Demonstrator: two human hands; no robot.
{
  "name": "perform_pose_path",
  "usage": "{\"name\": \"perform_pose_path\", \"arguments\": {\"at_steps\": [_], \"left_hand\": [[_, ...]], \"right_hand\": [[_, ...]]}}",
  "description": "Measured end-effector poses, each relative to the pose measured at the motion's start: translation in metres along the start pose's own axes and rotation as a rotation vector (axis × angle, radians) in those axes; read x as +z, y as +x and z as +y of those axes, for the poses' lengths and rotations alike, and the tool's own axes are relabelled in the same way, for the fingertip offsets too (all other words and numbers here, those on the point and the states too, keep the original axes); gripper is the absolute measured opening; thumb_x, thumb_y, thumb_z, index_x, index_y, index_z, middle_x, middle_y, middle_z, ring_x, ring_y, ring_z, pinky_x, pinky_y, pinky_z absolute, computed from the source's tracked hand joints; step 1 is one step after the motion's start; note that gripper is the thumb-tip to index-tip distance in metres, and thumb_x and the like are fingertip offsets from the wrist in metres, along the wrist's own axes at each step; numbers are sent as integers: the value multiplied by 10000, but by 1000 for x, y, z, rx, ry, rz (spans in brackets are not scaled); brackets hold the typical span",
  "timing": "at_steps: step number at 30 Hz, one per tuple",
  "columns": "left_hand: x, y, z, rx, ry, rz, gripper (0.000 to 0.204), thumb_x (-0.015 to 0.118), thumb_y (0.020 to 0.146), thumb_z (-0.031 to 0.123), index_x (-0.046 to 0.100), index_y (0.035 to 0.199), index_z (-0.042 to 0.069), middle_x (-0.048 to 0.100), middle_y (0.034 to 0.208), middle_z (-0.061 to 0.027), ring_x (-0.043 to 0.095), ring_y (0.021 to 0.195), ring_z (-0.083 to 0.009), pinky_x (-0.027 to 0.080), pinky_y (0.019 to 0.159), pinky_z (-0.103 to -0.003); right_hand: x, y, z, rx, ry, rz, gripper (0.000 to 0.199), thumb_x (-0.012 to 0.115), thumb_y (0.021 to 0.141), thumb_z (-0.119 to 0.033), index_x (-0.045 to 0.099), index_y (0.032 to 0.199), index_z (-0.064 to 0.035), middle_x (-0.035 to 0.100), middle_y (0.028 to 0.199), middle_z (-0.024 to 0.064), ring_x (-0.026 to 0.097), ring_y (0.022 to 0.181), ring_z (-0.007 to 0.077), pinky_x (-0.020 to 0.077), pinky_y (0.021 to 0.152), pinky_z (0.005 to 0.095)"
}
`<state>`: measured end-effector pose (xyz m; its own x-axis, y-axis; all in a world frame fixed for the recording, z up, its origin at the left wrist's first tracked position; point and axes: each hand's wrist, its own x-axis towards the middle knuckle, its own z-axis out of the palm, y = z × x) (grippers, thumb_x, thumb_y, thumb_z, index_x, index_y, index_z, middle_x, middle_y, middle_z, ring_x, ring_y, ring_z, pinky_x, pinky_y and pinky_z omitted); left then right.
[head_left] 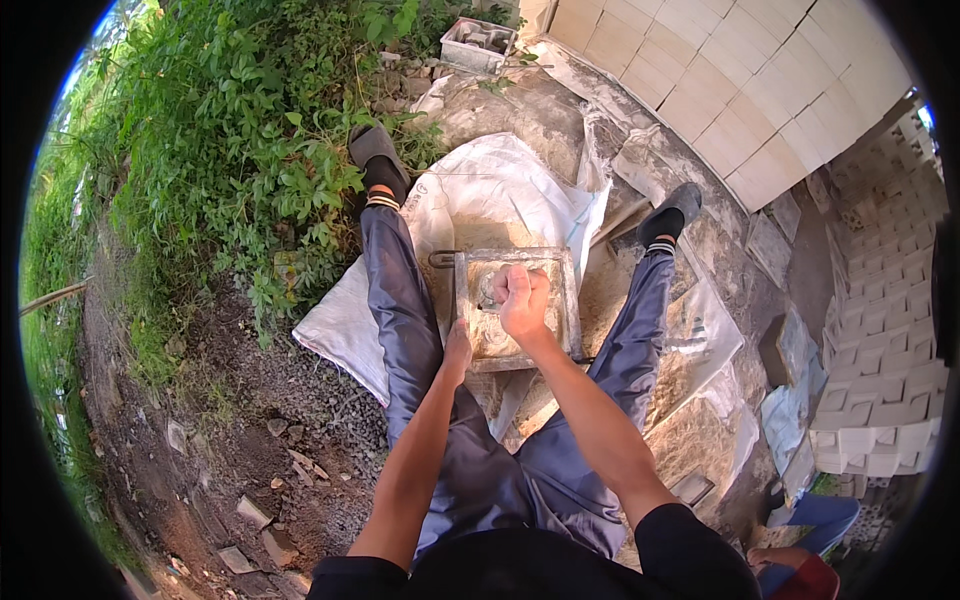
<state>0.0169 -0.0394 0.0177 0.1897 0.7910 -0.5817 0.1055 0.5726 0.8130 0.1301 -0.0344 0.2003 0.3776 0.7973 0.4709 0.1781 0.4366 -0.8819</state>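
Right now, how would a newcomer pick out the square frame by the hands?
Start with the white sheet on the ground between the person's spread legs. Closer in, the square frame has the left hand at its left side and the right fist over its inside. Unlike the limp sheet, it has a rigid rim around pale material and a loop jutting from its far-left corner.

Bright daylight, strong fisheye bending, lower right apparently soft.
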Motion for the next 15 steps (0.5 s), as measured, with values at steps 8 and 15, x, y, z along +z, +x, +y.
{"name": "perform_pose_path", "arguments": {"at_steps": [8, 15], "left_hand": [[-3, 2, -4, -10, 66, 15, 546, 270, 965, 404, 312, 1354, 23, 365, 1377, -101, 342, 1259, -212, 248, 1023, -293], [-2, 17, 2, -4, 46, -32, 532, 284, 964, 405, 328, 1348, 40, 381, 1360, -79, 354, 1238, -194, 253, 1013, -288]], "right_hand": [[-11, 27, -69, 145, 184, 212, 570, 327, 936, -390, 295, 482, -47, 318, 438, 26, 274, 386, 103, 181, 383, 266], [-14, 13, -11, 148, 143, 141, 553, 352, 937, -361, 330, 477, -54, 373, 450, 12, 333, 396, 94, 233, 385, 247]]}}
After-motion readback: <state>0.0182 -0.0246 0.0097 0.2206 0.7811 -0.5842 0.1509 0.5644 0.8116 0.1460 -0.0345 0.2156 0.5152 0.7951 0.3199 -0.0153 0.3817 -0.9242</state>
